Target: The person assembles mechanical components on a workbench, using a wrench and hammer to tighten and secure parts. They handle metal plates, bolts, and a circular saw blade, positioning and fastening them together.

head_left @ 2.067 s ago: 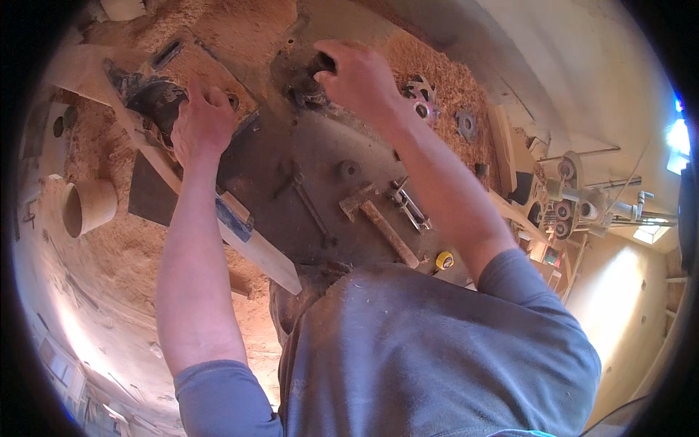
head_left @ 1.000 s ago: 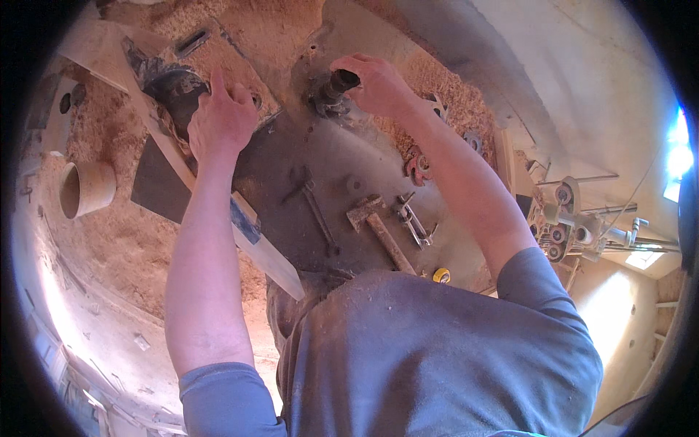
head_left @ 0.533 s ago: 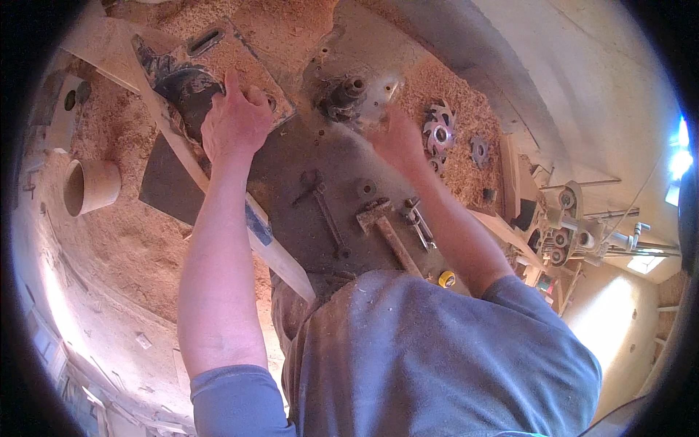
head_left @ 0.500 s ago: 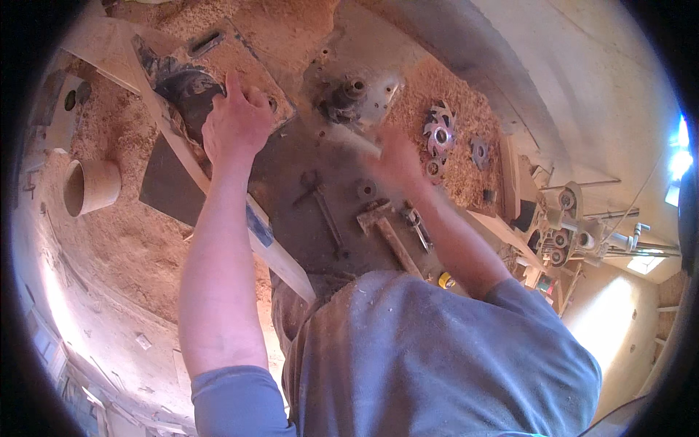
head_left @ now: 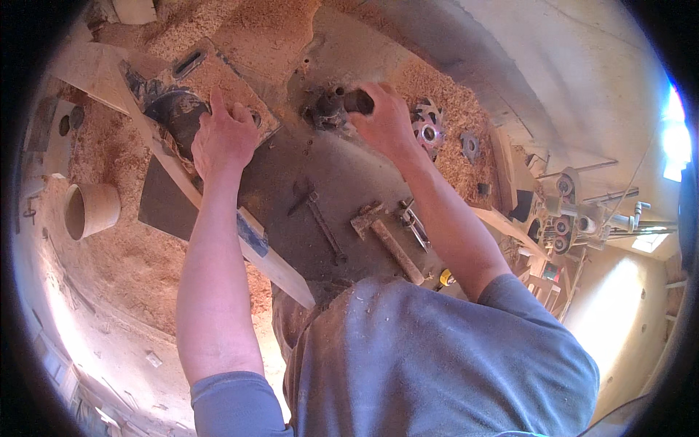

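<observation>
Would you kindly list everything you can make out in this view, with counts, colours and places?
Hollow cylinder: one, black, held in the right hand
Spindle: one, dark, left of the cylinder
Slotted plate: one, dark under sawdust, by the left hand
Hammer: one, rusty brown, table centre
Wrench: one, dark, left of hammer
Metal tool: one, silver, right of hammer
Tape measure: one, yellow, partly hidden by right forearm
Toothed cutters: at least two, silver-grey, right of right hand
Board: one, pale, passing under left forearm
Tube: one, cream, far left
Sawdust: uncountable, orange-brown, around table
Table: one, grey, centre
Shirt: one, grey-blue, bottom
Hands: two, bare, upper middle
</observation>
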A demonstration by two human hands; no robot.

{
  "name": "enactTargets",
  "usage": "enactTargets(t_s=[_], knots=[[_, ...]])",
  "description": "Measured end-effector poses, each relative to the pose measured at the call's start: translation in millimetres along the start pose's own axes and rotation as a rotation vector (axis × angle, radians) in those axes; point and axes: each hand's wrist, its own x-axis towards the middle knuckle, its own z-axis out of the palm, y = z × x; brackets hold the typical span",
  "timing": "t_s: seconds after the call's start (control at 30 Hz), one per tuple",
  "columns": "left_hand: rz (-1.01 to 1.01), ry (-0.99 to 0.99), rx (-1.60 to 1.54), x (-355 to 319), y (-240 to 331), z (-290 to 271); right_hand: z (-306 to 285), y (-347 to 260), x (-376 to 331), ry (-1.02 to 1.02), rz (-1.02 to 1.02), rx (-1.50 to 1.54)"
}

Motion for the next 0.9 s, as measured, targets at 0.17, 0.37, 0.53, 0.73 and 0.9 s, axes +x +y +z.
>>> enactTargets(t_s=[0.17,0.37,0.53,0.73,0.9], knots=[[0.006,-0.009,-0.015,-3.0,2.0,-3.3,3.8,-14.3,39.7,-0.199,-0.072,-0.275],[-0.001,-0.011,-0.032,-3.1,0.4,-2.2,8.3,-4.3,47.3,-0.210,-0.129,-0.258],[0.011,-0.009,0.003,-1.4,-1.5,-1.4,1.9,-26.7,54.1,-0.287,-0.015,-0.454],[-0.005,0.002,-0.032,-2.9,-1.1,-2.5,3.9,-25.8,52.2,-0.293,0.035,-0.462],[0.007,-0.005,-0.033,-3.1,2.1,-5.0,-1.6,8.8,42.0,-0.239,-0.281,-0.292]])
